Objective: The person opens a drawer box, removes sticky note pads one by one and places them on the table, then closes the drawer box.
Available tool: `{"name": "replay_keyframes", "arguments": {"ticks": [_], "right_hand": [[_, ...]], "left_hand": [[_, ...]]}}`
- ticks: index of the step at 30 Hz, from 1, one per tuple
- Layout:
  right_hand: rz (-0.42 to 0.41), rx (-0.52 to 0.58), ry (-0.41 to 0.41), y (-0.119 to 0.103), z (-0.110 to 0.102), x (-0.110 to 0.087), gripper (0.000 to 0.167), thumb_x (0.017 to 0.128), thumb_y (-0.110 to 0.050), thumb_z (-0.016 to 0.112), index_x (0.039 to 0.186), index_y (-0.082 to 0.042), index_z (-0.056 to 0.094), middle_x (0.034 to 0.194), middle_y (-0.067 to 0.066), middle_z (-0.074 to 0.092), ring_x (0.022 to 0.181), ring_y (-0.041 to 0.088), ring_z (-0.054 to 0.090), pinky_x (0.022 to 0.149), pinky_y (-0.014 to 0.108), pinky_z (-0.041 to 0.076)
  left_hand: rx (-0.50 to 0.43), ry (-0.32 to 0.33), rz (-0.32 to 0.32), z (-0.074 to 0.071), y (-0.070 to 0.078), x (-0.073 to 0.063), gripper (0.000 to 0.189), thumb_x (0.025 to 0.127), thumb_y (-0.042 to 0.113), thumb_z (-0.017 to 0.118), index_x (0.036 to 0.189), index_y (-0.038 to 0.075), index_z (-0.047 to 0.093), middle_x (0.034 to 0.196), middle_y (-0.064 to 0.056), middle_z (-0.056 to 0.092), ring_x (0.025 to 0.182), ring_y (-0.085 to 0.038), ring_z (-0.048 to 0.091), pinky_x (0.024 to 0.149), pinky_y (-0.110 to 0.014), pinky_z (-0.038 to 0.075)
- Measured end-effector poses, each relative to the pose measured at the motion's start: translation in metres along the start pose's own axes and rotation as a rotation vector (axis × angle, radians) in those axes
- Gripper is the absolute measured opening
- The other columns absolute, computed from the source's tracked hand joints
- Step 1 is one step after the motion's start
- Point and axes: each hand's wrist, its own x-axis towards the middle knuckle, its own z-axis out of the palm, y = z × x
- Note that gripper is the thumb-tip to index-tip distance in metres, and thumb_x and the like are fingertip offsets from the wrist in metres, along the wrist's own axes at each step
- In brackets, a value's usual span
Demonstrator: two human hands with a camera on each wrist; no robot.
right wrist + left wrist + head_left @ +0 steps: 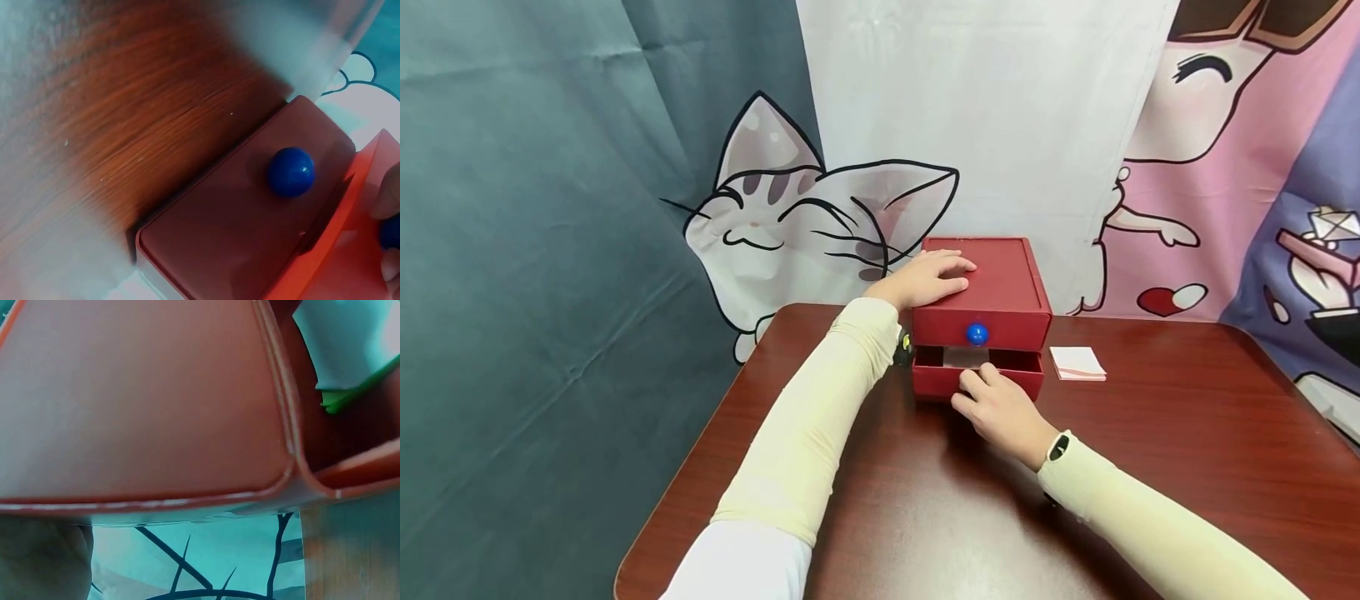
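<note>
A red two-drawer box [992, 275] stands at the back of the table, its lower drawer [936, 382] pulled part way out. Over the box's top left edge rests my left hand [922, 279], fingers spread loosely on the lid. My right hand [1000, 412] is at the front of the lower drawer; in the right wrist view its fingers [389, 190] pinch that drawer's blue knob [390, 232], which the hand hides in the head view. The upper drawer is closed, with its own blue knob [977, 334] showing. Inside the lower drawer lies a pale paper stack [347, 347] with a green layer underneath.
Right of the box, a small stack of white paper [1077, 363] lies on the brown wooden table [1180, 433]. Cartoon-printed curtains [1000, 108] hang directly behind the table, and a plain grey-green curtain [535, 250] hangs at the left.
</note>
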Motion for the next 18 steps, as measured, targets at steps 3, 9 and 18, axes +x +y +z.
{"name": "replay_keyframes", "arguments": {"ticks": [3, 9, 18], "right_hand": [[-0.010, -0.005, -0.008, -0.002, -0.002, -0.002, 0.025, 0.096, 0.001, 0.040, 0.081, -0.007, 0.059, 0.089, 0.011, 0.050, 0.075, 0.028, 0.046, 0.058, 0.033, 0.044], [-0.012, -0.008, -0.005, -0.009, -0.007, -0.005, 0.036, 0.100, -0.002, 0.029, 0.080, -0.008, 0.057, 0.088, 0.010, 0.049, 0.076, 0.029, 0.046, 0.055, 0.033, 0.043], [-0.018, -0.017, -0.004, -0.018, -0.014, -0.006, 0.041, 0.101, -0.002, 0.023, 0.077, -0.010, 0.055, 0.086, 0.008, 0.049, 0.073, 0.028, 0.044, 0.055, 0.032, 0.041]], "left_hand": [[0.008, 0.009, 0.001, 0.001, 0.000, -0.001, 0.044, 0.105, 0.040, 0.049, 0.147, 0.026, 0.054, 0.161, -0.001, 0.038, 0.151, -0.015, 0.024, 0.125, -0.038, 0.009], [0.016, 0.014, 0.005, 0.002, 0.001, -0.002, 0.044, 0.105, 0.041, 0.048, 0.147, 0.027, 0.053, 0.161, 0.000, 0.038, 0.151, -0.011, 0.023, 0.125, -0.037, 0.007], [0.024, 0.025, 0.008, 0.001, 0.001, -0.001, 0.043, 0.105, 0.037, 0.049, 0.146, 0.026, 0.054, 0.161, -0.002, 0.038, 0.151, -0.015, 0.024, 0.125, -0.040, 0.007]]}}
